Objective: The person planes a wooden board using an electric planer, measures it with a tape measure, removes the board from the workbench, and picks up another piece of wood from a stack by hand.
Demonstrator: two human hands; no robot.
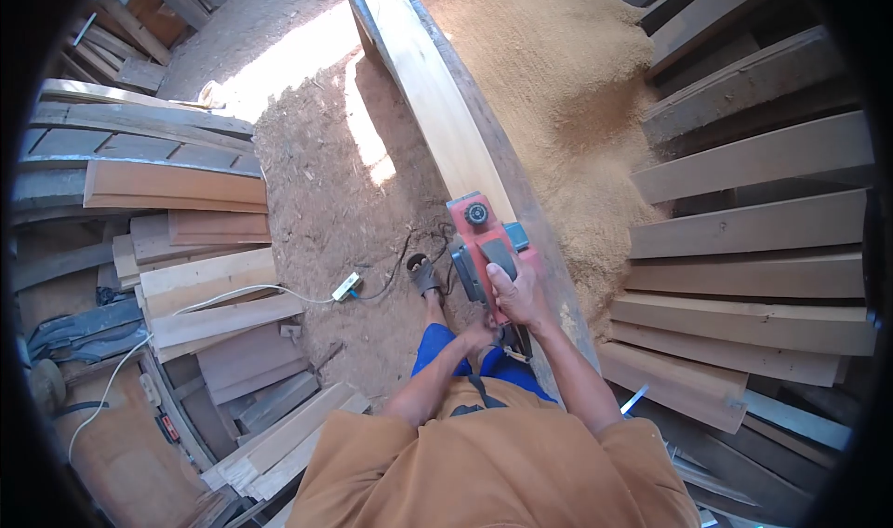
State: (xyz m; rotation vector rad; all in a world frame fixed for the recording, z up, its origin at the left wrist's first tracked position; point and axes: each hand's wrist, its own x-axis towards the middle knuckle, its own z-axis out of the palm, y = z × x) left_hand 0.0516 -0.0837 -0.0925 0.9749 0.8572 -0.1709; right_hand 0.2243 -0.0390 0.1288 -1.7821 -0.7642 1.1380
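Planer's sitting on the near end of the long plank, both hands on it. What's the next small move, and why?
Probably push the red electric planer forward along the long pale wooden plank. The right hand grips its handle, the left hand is at its rear, and most of the plank stretches ahead. Sawdust already lies heaped beside it.

Open-air carpentry workshop. Stacked planks (pixel 177 186) and boards (pixel 753 240) line both sides of a dirt floor (pixel 326 202); a sawdust heap (pixel 558 72) lies beside a long plank (pixel 437 91) bearing an electric planer (pixel 484 244), fed from an extension socket (pixel 346 287).
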